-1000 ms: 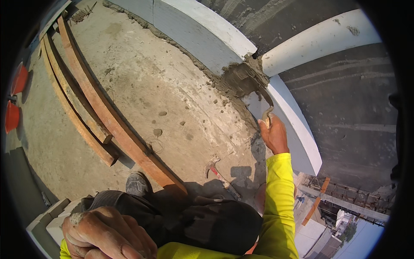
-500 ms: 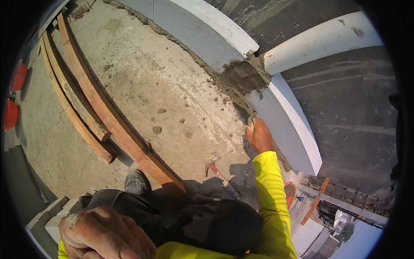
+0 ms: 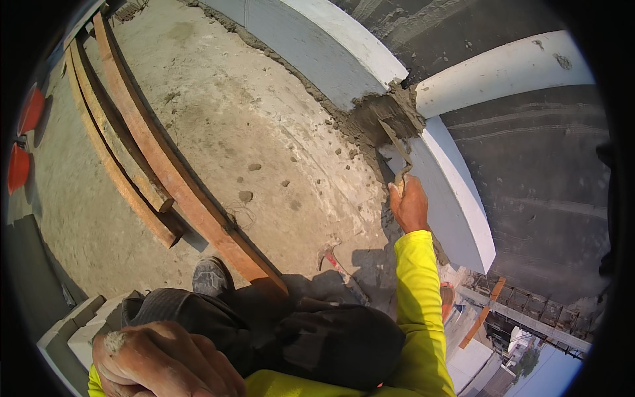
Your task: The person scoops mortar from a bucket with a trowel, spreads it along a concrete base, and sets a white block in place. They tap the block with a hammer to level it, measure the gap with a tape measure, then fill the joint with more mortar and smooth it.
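Note:
My right hand (image 3: 411, 204) is closed around the handle of a trowel (image 3: 397, 141). The trowel's thin blade meets the wet grey mortar (image 3: 370, 119) that fills the joint between two pale wall blocks. One block (image 3: 446, 192) lies just right of the hand; the other block (image 3: 311, 56) runs off to the upper left. At the lower left, my left hand (image 3: 165, 357) shows a curled back with dried mortar on a knuckle. Its fingertips are hidden, so whatever it may hold cannot be made out.
A claw hammer (image 3: 340, 270) with a red handle lies on the concrete floor (image 3: 218, 119). Long wooden beams (image 3: 165, 165) stretch along the left. Two red tubs (image 3: 18, 169) sit at the far left, grey blocks (image 3: 83, 324) at lower left. A white post (image 3: 506, 73) adjoins the joint.
My right hand has swung the trowel up from the wall's base beside the right block to the mortared joint. The left hand stays almost where it was.

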### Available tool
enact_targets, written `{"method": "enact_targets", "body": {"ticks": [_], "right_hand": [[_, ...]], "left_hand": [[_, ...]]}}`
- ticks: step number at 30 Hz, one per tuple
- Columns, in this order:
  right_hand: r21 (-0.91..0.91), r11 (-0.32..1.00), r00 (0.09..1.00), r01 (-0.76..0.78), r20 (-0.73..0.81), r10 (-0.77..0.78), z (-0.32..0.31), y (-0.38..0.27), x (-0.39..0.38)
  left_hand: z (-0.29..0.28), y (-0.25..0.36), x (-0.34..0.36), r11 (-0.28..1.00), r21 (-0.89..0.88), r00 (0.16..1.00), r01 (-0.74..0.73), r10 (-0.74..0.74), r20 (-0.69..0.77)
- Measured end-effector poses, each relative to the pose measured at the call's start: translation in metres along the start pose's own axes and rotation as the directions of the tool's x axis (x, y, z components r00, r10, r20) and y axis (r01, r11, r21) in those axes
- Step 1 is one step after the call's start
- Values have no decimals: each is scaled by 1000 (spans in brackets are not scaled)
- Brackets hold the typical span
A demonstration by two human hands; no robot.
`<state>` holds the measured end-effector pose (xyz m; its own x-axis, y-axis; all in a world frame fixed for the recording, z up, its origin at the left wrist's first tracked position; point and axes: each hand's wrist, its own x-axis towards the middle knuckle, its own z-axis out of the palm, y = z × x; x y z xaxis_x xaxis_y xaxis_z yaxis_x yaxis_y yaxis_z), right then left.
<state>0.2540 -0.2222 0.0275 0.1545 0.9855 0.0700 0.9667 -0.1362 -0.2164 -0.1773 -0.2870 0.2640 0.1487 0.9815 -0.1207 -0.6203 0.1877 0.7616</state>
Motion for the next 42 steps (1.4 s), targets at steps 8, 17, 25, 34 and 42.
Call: {"method": "enact_targets", "body": {"ticks": [8, 17, 25, 34, 42], "right_hand": [[93, 995, 998, 46, -55, -41, -43, -16, 22], [-2, 994, 992, 109, 63, -108, -24, -27, 21], [-117, 993, 995, -10, 93, 21, -6, -44, 32], [34, 999, 997, -25, 74, 23, -54, -49, 44], [271, 957, 990, -104, 119, 74, -77, -29, 56]], "left_hand": [[0, -2, 1, 1000, 6, 1000, -16, 16, -23], [-9, -1, 1, 1000, 16, 999, 13, -13, 48], [4, 11, 7, 985, -55, 982, 165, -160, 98], [-10, -2, 8, 981, -141, 973, 134, -103, 206], [-29, -10, 13, 984, -135, 936, 118, -65, 346]]}}
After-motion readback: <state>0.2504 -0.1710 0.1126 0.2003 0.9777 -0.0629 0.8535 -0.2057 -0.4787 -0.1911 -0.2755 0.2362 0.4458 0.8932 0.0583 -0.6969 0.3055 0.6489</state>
